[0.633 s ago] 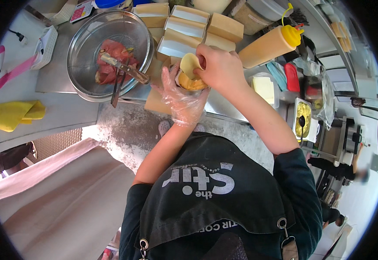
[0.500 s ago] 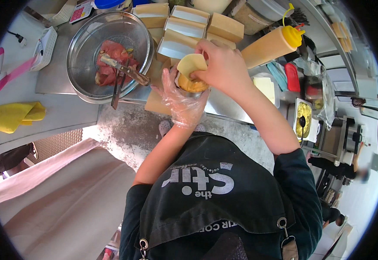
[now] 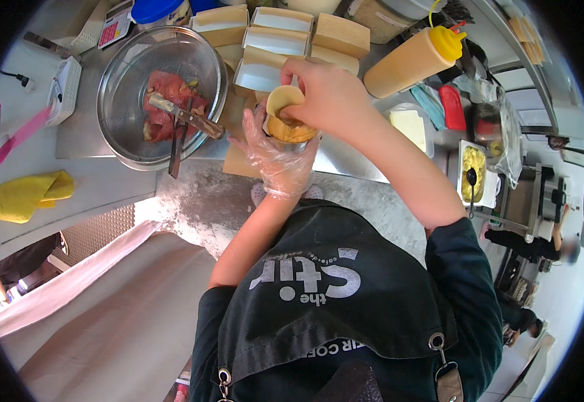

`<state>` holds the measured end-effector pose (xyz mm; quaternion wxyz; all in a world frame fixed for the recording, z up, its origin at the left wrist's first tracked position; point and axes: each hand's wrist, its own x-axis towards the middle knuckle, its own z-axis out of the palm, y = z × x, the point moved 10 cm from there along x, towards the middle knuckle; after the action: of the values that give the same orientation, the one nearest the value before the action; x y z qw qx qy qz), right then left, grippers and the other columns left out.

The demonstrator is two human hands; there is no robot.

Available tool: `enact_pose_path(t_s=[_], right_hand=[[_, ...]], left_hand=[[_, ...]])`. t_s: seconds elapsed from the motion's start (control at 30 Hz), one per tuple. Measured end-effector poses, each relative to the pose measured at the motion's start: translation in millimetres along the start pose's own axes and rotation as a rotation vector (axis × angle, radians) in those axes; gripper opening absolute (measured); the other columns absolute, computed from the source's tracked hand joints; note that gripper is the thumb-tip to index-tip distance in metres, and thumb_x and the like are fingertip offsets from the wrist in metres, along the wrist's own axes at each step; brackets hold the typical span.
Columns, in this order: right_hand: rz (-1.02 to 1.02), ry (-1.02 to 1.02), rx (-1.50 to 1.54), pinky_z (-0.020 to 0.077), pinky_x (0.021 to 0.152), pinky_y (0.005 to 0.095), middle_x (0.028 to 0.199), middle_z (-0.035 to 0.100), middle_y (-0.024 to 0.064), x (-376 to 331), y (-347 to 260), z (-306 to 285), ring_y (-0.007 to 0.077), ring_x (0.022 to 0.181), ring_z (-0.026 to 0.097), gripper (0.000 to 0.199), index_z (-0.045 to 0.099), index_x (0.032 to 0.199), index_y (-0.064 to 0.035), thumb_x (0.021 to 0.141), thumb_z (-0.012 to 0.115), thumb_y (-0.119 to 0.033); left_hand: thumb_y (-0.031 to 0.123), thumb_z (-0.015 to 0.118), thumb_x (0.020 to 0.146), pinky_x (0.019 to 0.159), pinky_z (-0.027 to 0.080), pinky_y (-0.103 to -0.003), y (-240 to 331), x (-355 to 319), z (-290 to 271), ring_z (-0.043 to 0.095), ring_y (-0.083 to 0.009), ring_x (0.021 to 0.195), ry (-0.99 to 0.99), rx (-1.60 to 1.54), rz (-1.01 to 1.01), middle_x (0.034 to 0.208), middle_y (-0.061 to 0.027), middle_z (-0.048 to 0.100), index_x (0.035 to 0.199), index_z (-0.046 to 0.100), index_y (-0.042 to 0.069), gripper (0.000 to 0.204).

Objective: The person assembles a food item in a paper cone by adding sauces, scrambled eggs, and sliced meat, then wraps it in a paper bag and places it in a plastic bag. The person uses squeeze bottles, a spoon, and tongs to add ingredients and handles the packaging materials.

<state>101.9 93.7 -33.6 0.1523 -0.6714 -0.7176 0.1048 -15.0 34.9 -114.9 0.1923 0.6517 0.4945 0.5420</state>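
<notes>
Steel counter [image 3: 77, 137] carries the setup. Metal bowl [image 3: 119, 117] at left, cardboard boxes [image 3: 275, 41] in rows beyond the hands, squeeze bottle [image 3: 406, 65] with yellow cap right of them. Reddish meat [image 3: 166, 87] lies in the bowl; a wood-handled knife [image 3: 201, 123] spans its near right rim. Right hand [image 3: 329, 90] reaches in over the left: fingers bent and drawn together at the slice, apparently pinching its right edge, contact partly hidden. Left hand [image 3: 277, 161], in clear plastic, is cupped from below around the golden bun-like piece [image 3: 286, 131], fingers wrapped up its left side. Piece sits between the two hands, in front of the boxes; pale slice [image 3: 276, 100] stands curled up from its top. Step in hand looks like fitting slice to piece. Next move probably calls for a steady left cup and light right fingertips; a thin slice likely creases or tears if forced. Versus the earlier frames: slice is curled into a tighter, tube-like form, where it was a flatter leaf half a second ago. Bowl and boxes sit further left in view, so the camera has likely shifted; both hands keep the same hold.
</notes>
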Motion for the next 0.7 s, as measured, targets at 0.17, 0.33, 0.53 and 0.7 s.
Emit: enact_pose_path(t_s=[0.17, 0.33, 0.53, 0.7], right_hand=[[0.031, -0.036, 0.014, 0.0542, 0.072, 0.0415, 0.091, 0.069, 0.0082, -1.6, -1.1, -3.9, 0.0306, 0.083, 0.069, 0.035, 0.065, 0.098, -0.0146, 0.069, 0.083, -0.023], [0.057, 0.142, 0.344, 0.0504, 0.073, 0.0291, 0.086, 0.065, 0.0001, -27.1, 11.1, -50.0, 0.0154, 0.077, 0.063, 0.034, 0.069, 0.107, -0.0113, 0.077, 0.083, -0.021], [0.378, 0.525, 0.542, 0.0512, 0.078, 0.0273, 0.089, 0.07, 0.0027, -143.6, 102.9, -133.6, 0.0117, 0.084, 0.066, 0.025, 0.071, 0.105, -0.0043, 0.085, 0.078, -0.018], [0.793, 0.763, 0.045, 0.0552, 0.08, 0.0326, 0.091, 0.076, 0.015, -303.0, 220.8, -185.7, 0.0226, 0.087, 0.074, 0.025, 0.075, 0.103, -0.0032, 0.088, 0.073, -0.023]], left_hand=[[0.027, 0.092, 0.064, 0.11, -0.002, -0.078, 3.9, 3.9, -1.4, 0.047, -0.0399, 0.137, -0.028, -0.032, 0.037, 0.149, -0.0213, 0.045, 0.158, 0.009, 0.011, 0.127], [0.039, 0.097, 0.06, 0.112, 0.007, -0.075, 12.4, 7.4, -9.1, 0.04, -0.044, 0.14, -0.069, 0.018, 0.122, 0.154, -0.0237, 0.037, 0.158, 0.011, 0.011, 0.133], [0.044, 0.099, 0.056, 0.115, 0.023, -0.068, 50.5, 7.6, -28.3, 0.024, -0.0506, 0.145, -0.091, 0.01, 0.378, 0.157, -0.0302, 0.023, 0.16, 0.004, 0.011, 0.144], [0.042, 0.095, 0.06, 0.112, 0.028, -0.063, 92.1, -0.9, -28.6, 0.029, -0.0475, 0.138, -0.041, 0.058, 0.599, 0.15, -0.0283, 0.024, 0.154, 0.007, 0.009, 0.133]])
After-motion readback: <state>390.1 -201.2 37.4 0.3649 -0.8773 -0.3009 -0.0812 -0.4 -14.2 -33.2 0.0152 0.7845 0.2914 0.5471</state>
